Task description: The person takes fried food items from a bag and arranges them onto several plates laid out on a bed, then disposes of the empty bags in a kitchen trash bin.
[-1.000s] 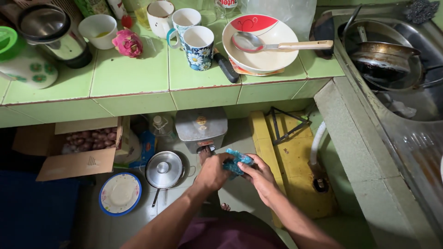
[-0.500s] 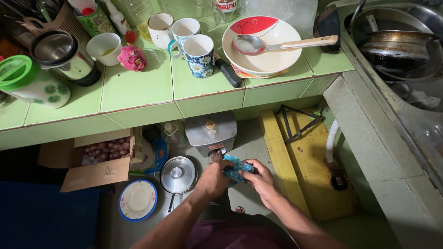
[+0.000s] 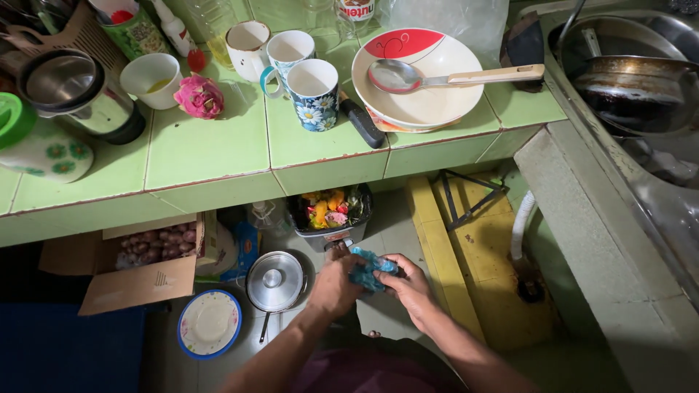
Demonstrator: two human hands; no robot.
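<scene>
**Ana:** Head view, looking straight down. What are the two hands doing?

**Ben:** Both meet low in the middle, over the floor in front of a green tiled counter (image 3: pixel 218 145). The left hand (image 3: pixel 333 285) and the right hand (image 3: pixel 409 285) are each curled around a crumpled blue plastic bag (image 3: pixel 368 269), fingers closed on it from either side.

**Ana:** Which way does the bag lie?

**Ben:** Its long axis runs roughly left to right between the hands, one end in each grip. It is bunched up, so I cannot tell which end is the mouth.

**Ana:** What is around it?

**Ben:** Just beyond the hands, under the counter edge, stands a small bin (image 3: pixel 331 215) with its top open, showing colourful scraps. Left of the left hand, a steel pot lid (image 3: pixel 274 281) lies on the floor, then a blue-rimmed plate (image 3: pixel 209 324), then an open cardboard box (image 3: pixel 138 266) with small reddish bulbs inside.

**Ana:** And on the counter?

**Ben:** A flowered mug (image 3: pixel 314 94) sits near the edge, two more mugs behind it. To its right is a white bowl (image 3: pixel 415 76) with a red patch; a ladle (image 3: pixel 451 75) rests across it, its pale handle pointing right. A sink (image 3: pixel 633 80) with a dark pan fills the right side.
</scene>
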